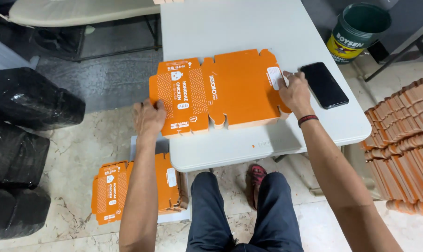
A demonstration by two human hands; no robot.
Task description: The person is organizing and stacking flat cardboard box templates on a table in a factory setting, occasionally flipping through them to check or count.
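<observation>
White worktop (267,28) carries a black phone (324,85) just beside your right hand (295,93); a green paint can (358,30) stands on the floor beyond, with orange flat stacks (405,140) to your right and another pile (137,191) below left. Your flat orange carton (221,91), printed white, lies with its long axis running left to right. Your left hand (148,119) pinches its left edge; your right hand presses flat, grip released, on its right end.
</observation>
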